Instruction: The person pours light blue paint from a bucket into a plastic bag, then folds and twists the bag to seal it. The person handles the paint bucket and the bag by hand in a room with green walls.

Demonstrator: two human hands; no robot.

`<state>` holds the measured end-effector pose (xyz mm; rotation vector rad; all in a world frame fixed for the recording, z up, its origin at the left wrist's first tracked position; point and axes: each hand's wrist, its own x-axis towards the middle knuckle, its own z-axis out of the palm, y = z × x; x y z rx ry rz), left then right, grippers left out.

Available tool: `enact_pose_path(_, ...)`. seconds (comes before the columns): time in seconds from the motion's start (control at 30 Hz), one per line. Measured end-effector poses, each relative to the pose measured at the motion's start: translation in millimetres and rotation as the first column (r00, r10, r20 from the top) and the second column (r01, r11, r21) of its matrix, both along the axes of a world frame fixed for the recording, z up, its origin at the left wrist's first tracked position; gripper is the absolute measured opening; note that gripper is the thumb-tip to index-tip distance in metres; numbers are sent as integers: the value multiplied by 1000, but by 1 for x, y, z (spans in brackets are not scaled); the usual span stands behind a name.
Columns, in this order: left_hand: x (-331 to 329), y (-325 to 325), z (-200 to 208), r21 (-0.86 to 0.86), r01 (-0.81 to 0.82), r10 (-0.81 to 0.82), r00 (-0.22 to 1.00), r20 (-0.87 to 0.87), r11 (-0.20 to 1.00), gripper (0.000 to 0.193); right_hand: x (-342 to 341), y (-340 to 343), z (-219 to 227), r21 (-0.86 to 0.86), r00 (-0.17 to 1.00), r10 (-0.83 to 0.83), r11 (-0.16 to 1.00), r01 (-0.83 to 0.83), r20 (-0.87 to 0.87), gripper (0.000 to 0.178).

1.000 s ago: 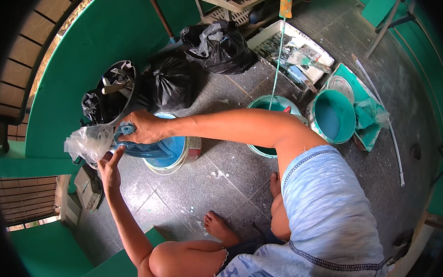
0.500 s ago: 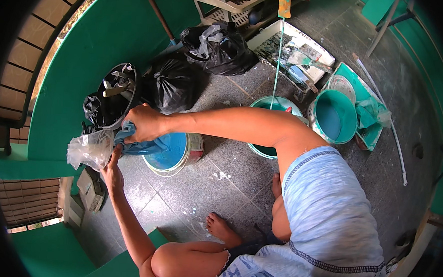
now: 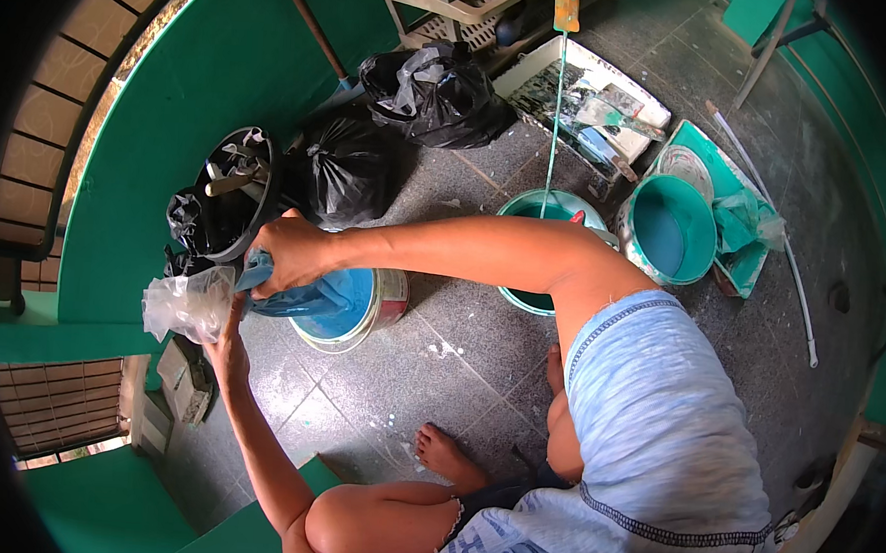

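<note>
A plastic bag [image 3: 183, 308] stretches between my two hands, its left end clear and crumpled, its right part coated in blue paint [image 3: 306, 301]. My left hand [image 3: 227, 350] grips it from below near the clear end. From above, my right hand [image 3: 292, 254] is closed round the blue part, its arm reaching across from the right. The bag's blue end hangs over the left side of a bucket [image 3: 392, 299] holding blue paint. Part of the bucket's mouth is hidden by the bag and my right forearm.
Black garbage bags [image 3: 343, 171] and a black bin [image 3: 269, 192] stand beyond my hands. Right of them are a green-coated bucket [image 3: 537, 303] crossed by a roller's rod [image 3: 555, 122], another green bucket [image 3: 705, 255], and a paint-smeared tray [image 3: 652, 112]. My bare foot [image 3: 446, 457] rests on the tiles.
The clear end of the bag has shifted slightly right and looks more bunched. My hands keep their hold, with only a small movement.
</note>
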<state>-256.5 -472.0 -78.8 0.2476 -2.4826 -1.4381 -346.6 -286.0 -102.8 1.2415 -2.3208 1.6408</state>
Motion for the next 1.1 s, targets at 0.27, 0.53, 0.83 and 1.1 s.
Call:
enact_pose_path(0.27, -5, -11, -10, -19, 39, -39, 999, 6, 999, 51, -5, -4, 2, 114, 999, -20, 993, 24, -36, 37)
enact_pose_path(0.53, -10, -27, -38, 228, 85, -53, 988, -146, 970, 46, 4, 7, 14, 222, 991, -48, 972, 76, -129, 32)
enact_pose_path(0.83, -14, -18, -20, 380, 73, -23, 991, -134, 922, 42, -3, 5, 3, 150, 989, -133, 979, 141, -66, 29)
enact_pose_path(1.1, -13, -18, -24, 447, 110, -42, 986, -160, 888, 42, 5, -3, 12, 95, 984, -39, 994, 56, -172, 25)
